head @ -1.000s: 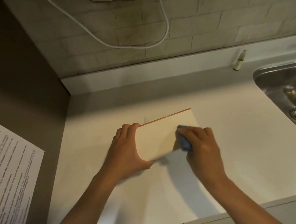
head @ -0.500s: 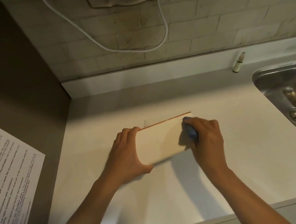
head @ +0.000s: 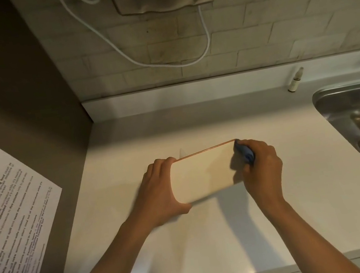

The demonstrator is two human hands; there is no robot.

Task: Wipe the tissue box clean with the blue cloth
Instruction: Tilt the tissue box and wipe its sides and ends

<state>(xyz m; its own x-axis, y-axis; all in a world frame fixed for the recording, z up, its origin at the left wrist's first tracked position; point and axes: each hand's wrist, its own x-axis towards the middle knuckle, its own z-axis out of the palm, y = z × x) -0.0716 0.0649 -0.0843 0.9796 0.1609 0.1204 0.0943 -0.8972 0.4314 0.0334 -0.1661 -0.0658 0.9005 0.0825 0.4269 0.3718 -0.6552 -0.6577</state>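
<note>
Left hand point(head: 159, 191) curled, clasping the left end; right hand point(head: 260, 168) bunched in a pinching grip, forearms converging.

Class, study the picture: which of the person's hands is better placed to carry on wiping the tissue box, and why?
The right hand: it already grips the blue cloth against the tissue box's right end. The left hand grips the opposite end, steadying it.

Dim warm light, soft shadows (wide-angle bending at edges).
</note>
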